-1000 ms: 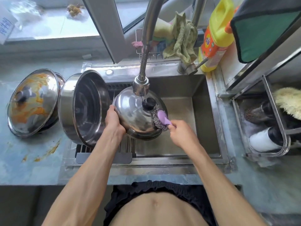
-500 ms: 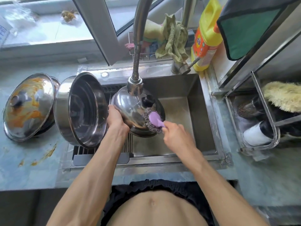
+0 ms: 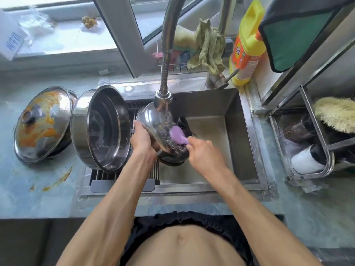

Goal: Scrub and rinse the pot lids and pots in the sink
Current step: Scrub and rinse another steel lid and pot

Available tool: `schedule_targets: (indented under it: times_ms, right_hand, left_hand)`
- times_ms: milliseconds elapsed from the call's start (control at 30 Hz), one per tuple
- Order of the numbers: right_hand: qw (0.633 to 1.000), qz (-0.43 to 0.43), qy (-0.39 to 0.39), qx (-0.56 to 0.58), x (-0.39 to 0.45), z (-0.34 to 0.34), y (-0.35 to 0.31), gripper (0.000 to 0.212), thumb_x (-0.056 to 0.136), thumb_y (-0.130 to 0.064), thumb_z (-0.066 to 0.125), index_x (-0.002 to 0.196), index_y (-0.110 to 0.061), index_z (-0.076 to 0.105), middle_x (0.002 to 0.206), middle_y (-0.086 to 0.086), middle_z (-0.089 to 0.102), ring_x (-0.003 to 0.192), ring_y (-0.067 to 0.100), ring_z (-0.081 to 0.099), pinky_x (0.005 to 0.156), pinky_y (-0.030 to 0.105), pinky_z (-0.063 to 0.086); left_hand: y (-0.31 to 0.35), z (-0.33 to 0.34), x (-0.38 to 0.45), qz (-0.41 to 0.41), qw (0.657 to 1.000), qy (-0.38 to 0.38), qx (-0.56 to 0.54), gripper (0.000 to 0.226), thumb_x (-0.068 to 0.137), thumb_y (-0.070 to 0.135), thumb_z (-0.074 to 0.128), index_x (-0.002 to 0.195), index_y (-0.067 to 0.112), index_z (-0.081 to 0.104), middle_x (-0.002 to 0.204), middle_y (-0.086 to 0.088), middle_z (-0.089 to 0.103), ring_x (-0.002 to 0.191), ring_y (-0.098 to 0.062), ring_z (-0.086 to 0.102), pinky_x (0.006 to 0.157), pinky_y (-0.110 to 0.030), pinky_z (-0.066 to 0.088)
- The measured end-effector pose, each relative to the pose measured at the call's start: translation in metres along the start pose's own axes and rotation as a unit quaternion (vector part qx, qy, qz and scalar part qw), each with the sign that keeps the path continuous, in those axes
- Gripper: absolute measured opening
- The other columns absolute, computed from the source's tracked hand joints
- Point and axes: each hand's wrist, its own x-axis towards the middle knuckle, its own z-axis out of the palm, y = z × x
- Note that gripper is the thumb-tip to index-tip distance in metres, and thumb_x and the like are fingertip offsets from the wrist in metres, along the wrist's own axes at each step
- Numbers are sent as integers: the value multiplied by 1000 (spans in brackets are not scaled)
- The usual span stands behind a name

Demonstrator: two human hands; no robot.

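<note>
Dirty lid (image 3: 43, 123) lying at counter's left edge, orange residue on it, waiting its turn. Pot (image 3: 100, 127) leaning tilted on rack at sink's left edge. You are scrubbing lid (image 3: 153, 121) over sink (image 3: 247, 131), under faucet head (image 3: 163, 99). Your left hand (image 3: 142, 139) gripping its left rim; your right hand (image 3: 203, 152) pinching purple-handled steel scrubber (image 3: 177, 138) against its dome. Likely next: rinsing, then taking dirty lid.
</note>
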Motion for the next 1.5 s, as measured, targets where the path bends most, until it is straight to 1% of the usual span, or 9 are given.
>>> schedule_targets:
  times_ms: [133,533,667,767,867,1067,1200,1333,1500]
  right_hand:
    - [999,-33,-1,-10,16,-14,-22,16,99,-29,44,105,-23,57,102,17,65,94,41,60,69,39,38]
    - [999,-6,8,-51,44,-42,-13,17,100,-26,43,104,-18,58,104,18,63,98,43,60,70,39,37]
    - [995,-43,-38,-86,43,-33,-24,21,100,-27,42,114,-23,59,107,16,63,99,40,60,70,37,37]
    - [995,47,-44,-75,66,-35,-3,23,100,-26,43,112,-21,62,112,16,64,103,39,60,73,37,39]
    - [995,76,-34,-54,70,-34,20,24,100,-31,40,99,-20,62,101,16,66,94,39,60,70,39,45]
    - [998,31,15,-56,65,-39,16,35,102,-41,35,97,-21,63,95,14,68,93,41,60,68,41,44]
    - [994,-38,-48,-95,56,-35,-15,28,101,-34,40,102,-21,65,97,15,64,91,42,60,66,38,39]
    - [985,-33,-106,-133,47,-42,-5,26,100,-36,42,100,-26,66,94,9,60,92,38,61,67,37,41]
    - [991,-5,-26,-130,43,-34,-2,29,102,-33,38,113,-21,63,99,17,65,93,42,63,69,40,41]
  left_hand:
    - [-2,-4,-3,17,998,-36,43,43,101,54,53,94,13,66,84,-6,73,72,-23,71,68,-36,60]
    - [15,-9,20,38,971,-123,202,47,99,56,56,104,13,76,92,-9,79,88,-28,77,87,-44,61]
    - [12,-9,29,-14,979,-140,150,39,102,48,56,106,13,74,98,-11,79,84,-26,77,85,-44,61]
    - [7,-7,33,-41,982,-133,128,33,104,41,55,92,15,72,81,-5,79,64,-18,75,74,-36,59]
    - [12,-5,38,-59,982,-133,118,33,102,43,58,92,16,74,89,-6,80,69,-21,76,78,-39,60]
    - [19,6,51,-38,975,-162,148,38,97,49,62,108,16,76,104,-8,79,92,-25,77,91,-43,59]
    - [14,22,52,-20,969,-149,195,24,93,35,65,89,14,74,84,-7,77,77,-25,73,77,-37,59]
    - [11,15,59,-76,990,-94,68,33,99,45,59,103,16,74,101,-8,79,87,-25,75,82,-42,62]
    - [4,16,53,-61,995,-85,-3,39,101,51,55,95,15,70,95,-5,77,77,-22,76,72,-40,64]
